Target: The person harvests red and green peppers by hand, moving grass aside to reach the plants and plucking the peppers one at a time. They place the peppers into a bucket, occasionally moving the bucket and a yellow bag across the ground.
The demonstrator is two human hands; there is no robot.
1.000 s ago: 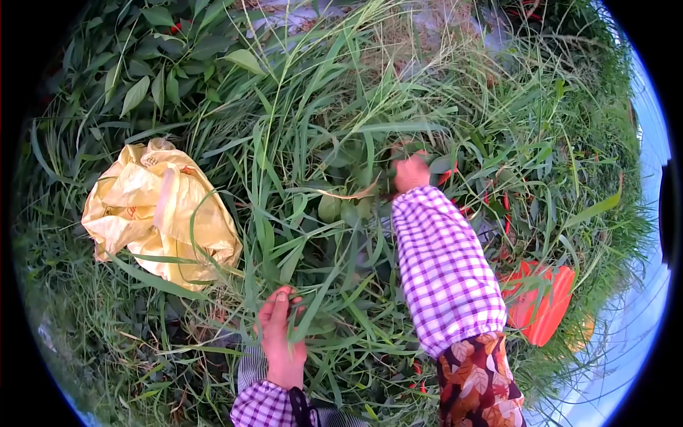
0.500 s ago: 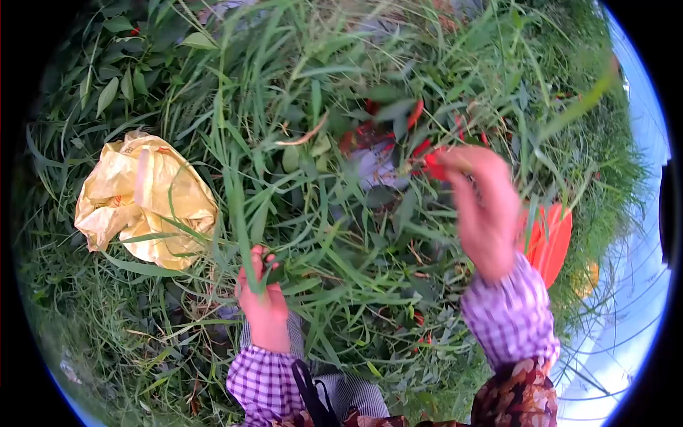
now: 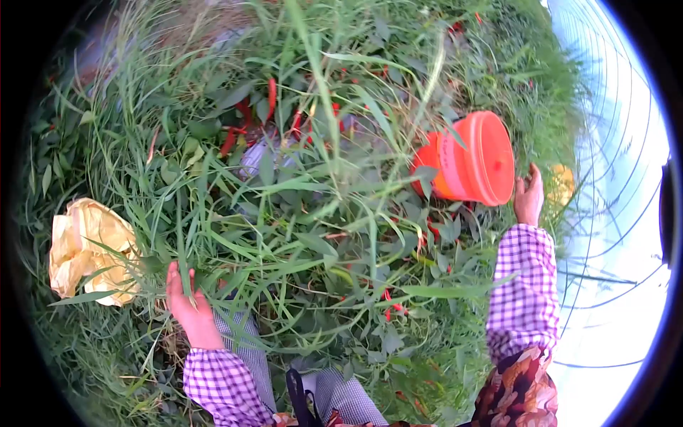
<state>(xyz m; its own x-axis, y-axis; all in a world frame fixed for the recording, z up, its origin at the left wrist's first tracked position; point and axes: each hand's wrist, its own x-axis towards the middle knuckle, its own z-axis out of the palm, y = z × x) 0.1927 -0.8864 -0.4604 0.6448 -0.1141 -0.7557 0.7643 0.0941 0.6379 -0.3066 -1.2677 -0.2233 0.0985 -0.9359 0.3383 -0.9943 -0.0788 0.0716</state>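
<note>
My left hand (image 3: 189, 313) is low among the grass at the left, fingers apart, with a long blade of grass (image 3: 183, 263) crossing in front of it. On the right, my right hand (image 3: 529, 199) is held with thumb and fingers apart beside the rim of a red-orange bucket (image 3: 459, 156). The bucket leans over, its mouth facing right, and a small darker red spot shows inside. Several red chili peppers (image 3: 272, 99) hang among leaves at the upper middle. More red chili peppers (image 3: 393, 308) show lower down, partly hidden by grass.
A crumpled yellow bag (image 3: 96, 249) lies on the grass at the left. Tall grass and pepper plants (image 3: 313, 242) cover the ground between my hands. Pale sheeting (image 3: 605, 178) with thin curved lines rises at the right, with a yellow object (image 3: 560, 185) near it.
My right hand has moved away from the pepper plants, where it pinched something red, to beside the bucket's mouth. The view has shifted right, bringing the whole bucket into sight.
</note>
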